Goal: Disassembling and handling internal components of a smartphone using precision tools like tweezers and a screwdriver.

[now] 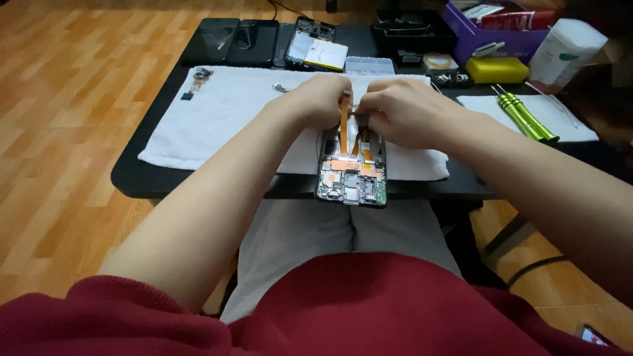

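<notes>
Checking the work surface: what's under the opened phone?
A white towel on the black table lies beneath the opened phone; both hands hide its upper half.

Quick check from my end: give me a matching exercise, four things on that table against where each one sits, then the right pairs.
Things:
1. opened phone
2. green screwdrivers
3. purple bin
4. small loose part

Places:
A. far right corner of the table
B. near edge of the white towel, under both hands
C. left end of the towel
D. on the white sheet at the right

The left hand and the right hand pinch an orange ribbon cable that rises from the phone.

Pairs: 1-B, 2-D, 3-A, 4-C
</notes>
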